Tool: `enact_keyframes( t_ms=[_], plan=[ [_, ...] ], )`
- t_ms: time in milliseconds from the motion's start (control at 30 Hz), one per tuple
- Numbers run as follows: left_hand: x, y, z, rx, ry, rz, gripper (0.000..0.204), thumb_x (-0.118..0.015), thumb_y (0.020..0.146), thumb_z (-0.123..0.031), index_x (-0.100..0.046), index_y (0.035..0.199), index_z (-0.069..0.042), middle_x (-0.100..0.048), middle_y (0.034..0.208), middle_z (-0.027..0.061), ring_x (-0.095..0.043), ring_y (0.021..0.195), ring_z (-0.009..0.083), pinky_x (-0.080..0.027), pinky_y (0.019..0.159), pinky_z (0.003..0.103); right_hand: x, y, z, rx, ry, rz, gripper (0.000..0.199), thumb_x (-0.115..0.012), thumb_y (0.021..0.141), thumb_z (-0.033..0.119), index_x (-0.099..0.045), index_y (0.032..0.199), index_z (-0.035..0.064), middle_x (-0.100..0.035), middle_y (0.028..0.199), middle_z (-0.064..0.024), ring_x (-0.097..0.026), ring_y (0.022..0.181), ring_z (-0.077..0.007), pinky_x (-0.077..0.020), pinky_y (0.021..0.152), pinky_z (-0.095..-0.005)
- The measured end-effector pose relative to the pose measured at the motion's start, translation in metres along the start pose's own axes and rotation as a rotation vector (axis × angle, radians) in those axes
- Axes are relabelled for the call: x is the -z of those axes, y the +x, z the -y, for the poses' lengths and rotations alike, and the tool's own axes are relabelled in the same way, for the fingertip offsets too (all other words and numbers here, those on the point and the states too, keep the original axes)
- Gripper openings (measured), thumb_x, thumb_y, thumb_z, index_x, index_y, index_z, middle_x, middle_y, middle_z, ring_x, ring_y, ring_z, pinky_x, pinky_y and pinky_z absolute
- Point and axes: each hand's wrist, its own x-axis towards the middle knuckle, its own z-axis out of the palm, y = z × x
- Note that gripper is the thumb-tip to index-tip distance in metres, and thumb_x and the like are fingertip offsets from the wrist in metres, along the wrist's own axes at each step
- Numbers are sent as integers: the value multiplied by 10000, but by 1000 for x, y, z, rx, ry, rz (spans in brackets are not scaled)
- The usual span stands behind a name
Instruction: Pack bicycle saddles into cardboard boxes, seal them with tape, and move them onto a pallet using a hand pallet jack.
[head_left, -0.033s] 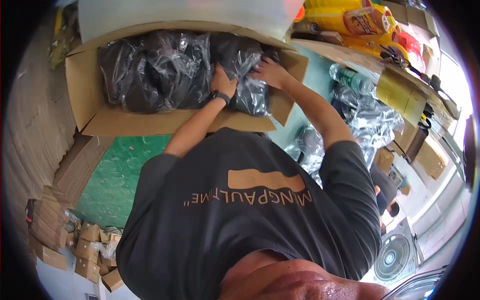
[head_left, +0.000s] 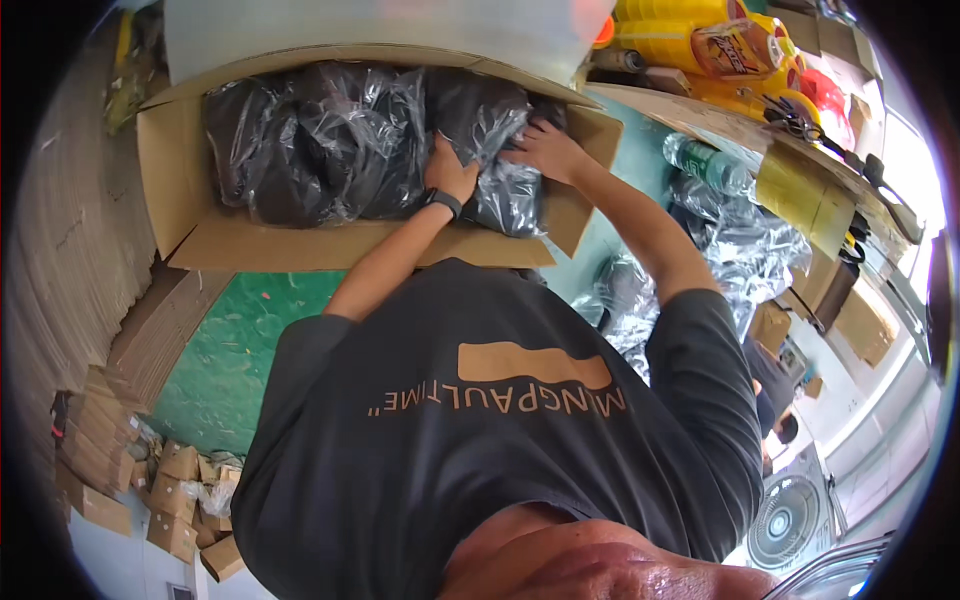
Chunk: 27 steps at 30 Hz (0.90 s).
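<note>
An open cardboard box (head_left: 170,170) lies on a green table (head_left: 240,340), packed with dark items sealed in clear plastic bags (head_left: 320,140). My left hand (head_left: 450,172), with a dark band on the wrist, presses down among the bags near the right end of the box; its fingertips are buried between them. My right hand (head_left: 545,150) rests with fingers spread on the bag at the box's right end (head_left: 500,195). My dark shirt hides the near part of the table.
More bagged dark items (head_left: 740,250) are heaped to the right, beside a plastic water bottle (head_left: 700,160), yellow tape rolls (head_left: 690,30) and scissors (head_left: 795,122). Flattened cardboard (head_left: 60,250) is stacked at left. Small boxes (head_left: 180,490) and a fan (head_left: 785,520) stand on the floor.
</note>
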Motion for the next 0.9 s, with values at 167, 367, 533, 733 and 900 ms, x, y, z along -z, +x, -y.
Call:
enact_keyframes(
  t_ms=[167,367,533,733,900],
  plan=[
    [-11,7,30,-82,-32,-391,1117,-915,819,-299,-241,1578,166,-608,1433,375,-632,1302,507,-499,1133,500,26,18,-3,100,24,-30,416,-545,983,180,-701,1344,318,-650,1171,10,-581,1290,-239,-347,1239,-481],
    [-1,23,23,65,64,0,1044,-892,843,-342,-286,1510,185,-621,1385,412,-620,1325,515,-493,1143,478,2,37,0,224,121,-4,389,-539,1017,209,-696,1346,345,-643,1221,-28,-575,1323,-282,-349,1244,-504],
    [-5,29,32,5,76,-76,1066,-877,854,-363,-258,1569,129,-610,1410,409,-611,1340,513,-472,1163,480,-19,42,-5,292,177,87,405,-537,1027,206,-678,1363,381,-652,1330,-33,-580,1326,-316,-359,1242,-499],
    [-3,29,32,181,261,-21,1192,-819,888,-516,-129,1630,112,-571,1465,409,-617,1353,477,-470,1184,478,-20,53,-16,231,76,140,474,-537,1013,186,-663,1395,437,-646,1402,-38,-582,1356,-297,-389,1204,-465],
    [-17,31,-20,221,398,-29,1174,-778,919,-550,-112,1659,72,-538,1530,363,-583,1399,469,-458,1197,494,-60,27,6,-81,-72,-135,410,-563,1000,215,-696,1352,377,-644,1389,-64,-590,1358,-303,-401,1181,-536]
  ],
)
